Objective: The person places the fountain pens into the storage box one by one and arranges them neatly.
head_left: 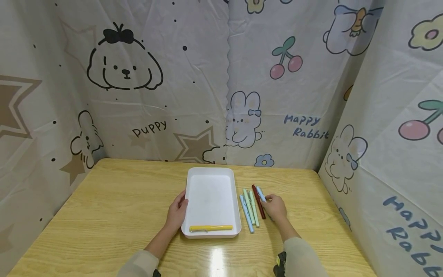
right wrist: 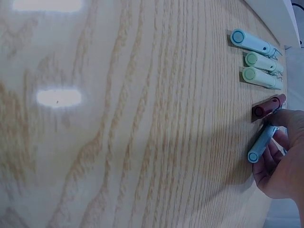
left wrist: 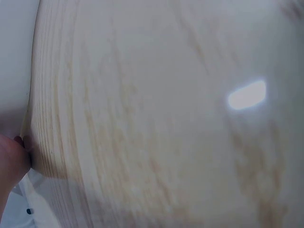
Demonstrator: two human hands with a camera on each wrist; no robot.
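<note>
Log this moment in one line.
left hand: holds white rectangular tray; right hand: pinches slim light-blue pen; slim yellow pen: inside tray; four other pens: right of tray

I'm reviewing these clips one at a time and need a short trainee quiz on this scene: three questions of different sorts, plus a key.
1. Which colour of pen lies in the tray? A) green B) yellow C) red
2. True or false: the left hand's grip is on a pen.
3. Counting the one in the right hand's grip, how many pens are outside the tray?

Key:
1. B, the yellow pen.
2. False; the left hand's grip is on the tray's side.
3. Five: the held blue pen, another blue pen, one green pen, a second green pen and a red pen.
</note>
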